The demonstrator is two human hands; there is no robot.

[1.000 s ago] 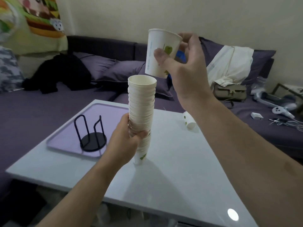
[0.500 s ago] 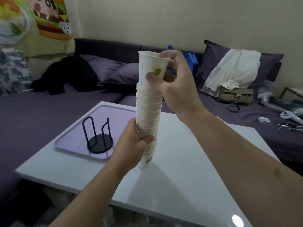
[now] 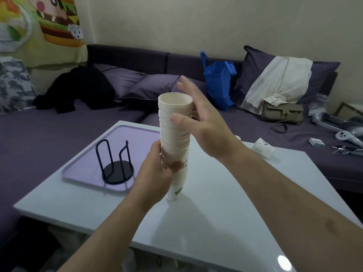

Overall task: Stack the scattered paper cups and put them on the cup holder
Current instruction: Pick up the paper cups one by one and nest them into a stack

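Note:
A tall stack of white paper cups (image 3: 173,132) with green leaf prints is held upright above the white table (image 3: 216,218). My left hand (image 3: 157,173) is shut around the stack's lower half. My right hand (image 3: 202,122) is beside the top of the stack with its fingers spread, and the thumb lies near the upper rims. A single paper cup (image 3: 263,148) lies on its side on the table at the far right, behind my right forearm. The black wire cup holder (image 3: 115,163) stands empty on a lilac tray (image 3: 82,167) to the left.
A purple sofa wraps around the table's far sides. On it lie a blue bag (image 3: 218,83), a black garment (image 3: 78,89), a beige handbag (image 3: 282,112), a white cloth, and small gadgets at the far right.
My right hand pushed the single cup down into the top of the stack and let go, fingers now spread. The camera has shifted, bringing the lying cup at the right into view.

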